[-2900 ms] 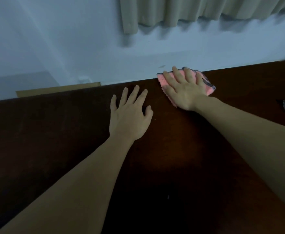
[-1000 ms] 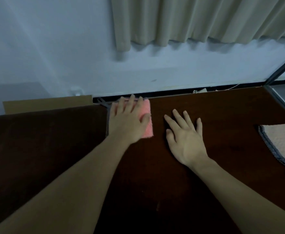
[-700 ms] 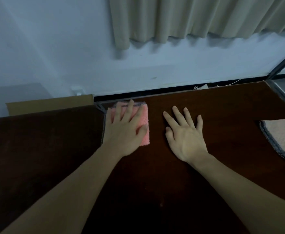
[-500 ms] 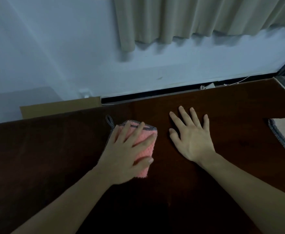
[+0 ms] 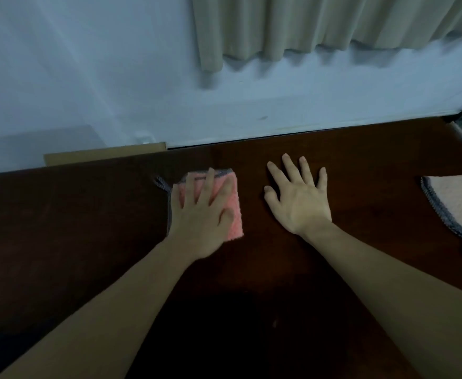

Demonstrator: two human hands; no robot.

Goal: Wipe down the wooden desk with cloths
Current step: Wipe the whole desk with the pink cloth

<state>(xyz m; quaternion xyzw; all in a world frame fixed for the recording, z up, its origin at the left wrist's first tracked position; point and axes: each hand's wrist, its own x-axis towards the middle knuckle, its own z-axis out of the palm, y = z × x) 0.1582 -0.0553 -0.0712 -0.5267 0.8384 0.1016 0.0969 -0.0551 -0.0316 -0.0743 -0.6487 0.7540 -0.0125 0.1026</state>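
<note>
Plainly, my left hand (image 5: 201, 212) lay flat, fingers spread, pressing the soft pink cloth (image 5: 231, 207) near the desk's (image 5: 87, 242) far edge; limp, it needed palm pressure. My right hand (image 5: 298, 198) rested open beside it.

Dim room: pale wall (image 5: 87, 77), beige curtain (image 5: 306, 26) hanging above.

2 bare forearms, no sleeves; hands (image 5: 297, 199) ungloved, seemingly without rings or watch in dim light.
</note>
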